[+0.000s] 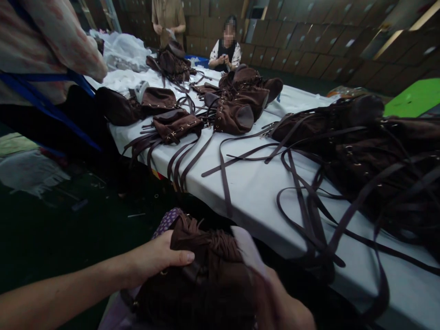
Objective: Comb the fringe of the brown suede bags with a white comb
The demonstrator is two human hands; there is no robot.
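Observation:
A dark brown drawstring bag (209,275) with a gathered top is at my lap, below the table's front edge. My left hand (168,254) grips its upper left side, thumb lying over the brown material. At the bag's right side is my right hand (285,302), smeared by motion, its fingers hidden. A pale, blurred strip (247,247), perhaps cloth or paper, shows between that hand and the bag. Purple dotted fabric (167,222) sticks out behind the left hand.
Several similar brown bags (237,110) lie on a white-covered table (220,192). More bags with long straps (371,151) are heaped at the right. A person (44,55) stands at the left; two others are at the far side. Stacked cartons (302,46) line the back.

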